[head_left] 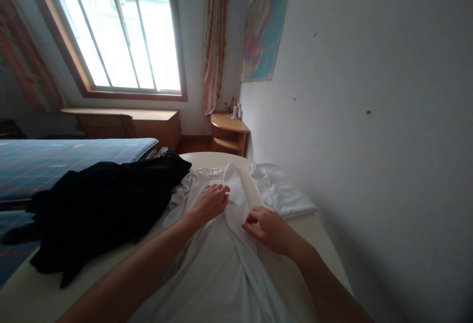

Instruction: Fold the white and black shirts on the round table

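A white garment (207, 264) is spread over the pale round table (332, 254), with its right side folded inward in a long strip. My left hand (212, 201) rests on its upper part, fingers slightly bent and apart, holding nothing that I can see. Over the right edge of the garment is my right hand (264, 225), its fingers curled with a gap between thumb and forefinger; nothing shows between them. A folded white garment (279, 190) lies to the right, beyond my right hand. On the left a black garment (111, 205) lies heaped.
A bed with a blue plaid cover (74, 158) stands at the left, beside the table. Behind are a low wooden cabinet (158, 121) under the window and a corner shelf (229, 123) with small items. The white wall (369, 165) runs close along the right.
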Motion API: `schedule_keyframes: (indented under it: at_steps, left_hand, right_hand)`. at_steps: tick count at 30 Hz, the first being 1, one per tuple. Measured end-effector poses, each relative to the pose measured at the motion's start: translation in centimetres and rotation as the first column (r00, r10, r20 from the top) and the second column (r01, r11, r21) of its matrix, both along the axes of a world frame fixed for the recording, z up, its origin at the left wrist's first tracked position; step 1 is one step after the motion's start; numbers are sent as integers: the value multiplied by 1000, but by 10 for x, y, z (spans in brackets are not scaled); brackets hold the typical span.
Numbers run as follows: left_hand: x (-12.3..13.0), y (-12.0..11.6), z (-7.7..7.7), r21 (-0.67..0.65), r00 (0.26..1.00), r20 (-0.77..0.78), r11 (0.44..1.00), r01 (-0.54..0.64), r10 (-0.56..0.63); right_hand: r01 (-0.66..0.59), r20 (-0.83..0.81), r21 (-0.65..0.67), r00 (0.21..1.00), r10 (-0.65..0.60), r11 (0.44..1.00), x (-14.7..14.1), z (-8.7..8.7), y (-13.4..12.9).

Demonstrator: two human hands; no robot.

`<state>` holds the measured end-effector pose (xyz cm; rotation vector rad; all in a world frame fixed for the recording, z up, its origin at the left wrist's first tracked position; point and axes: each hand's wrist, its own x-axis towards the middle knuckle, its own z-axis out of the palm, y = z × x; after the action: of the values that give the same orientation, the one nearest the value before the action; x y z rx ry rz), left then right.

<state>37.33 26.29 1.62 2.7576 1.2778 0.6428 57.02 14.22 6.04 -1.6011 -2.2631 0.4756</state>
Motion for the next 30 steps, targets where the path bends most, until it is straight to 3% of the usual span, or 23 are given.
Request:
schedule_keyframes:
  at_steps: [7, 13, 18, 21, 23, 30]
  left_hand:
    - [-22, -23, -8, -58, 989, 33, 988, 144, -143]
    - [-27, -26, -15, -134, 985, 70, 976, 169, -160]
    - [-26, -24, -18, -171, 986, 101, 974, 146, -130]
    - [-26, -25, -19, -174, 989, 115, 978, 114, -95]
    - [-26, -26, -20, -166, 990, 128, 983, 84, -63]
    - [-23, -23, -22, -149, 983, 184, 988, 31, -3]
  right_hand:
    - [17, 63, -341, 998, 4, 940, 9, 13, -33]
    - [55, 153, -395, 988, 6, 917, 8, 13, -86]
    - [57, 134, -402, 991, -3, 914, 5, 40, -124]
    - [-16, 32, -493, 999, 36, 870, -7, 60, -139]
    - [-87, -43, -530, 996, 76, 844, -19, 64, -144]
    - [-380, -177, -576, 923, 343, 724, -53, 36, -132]
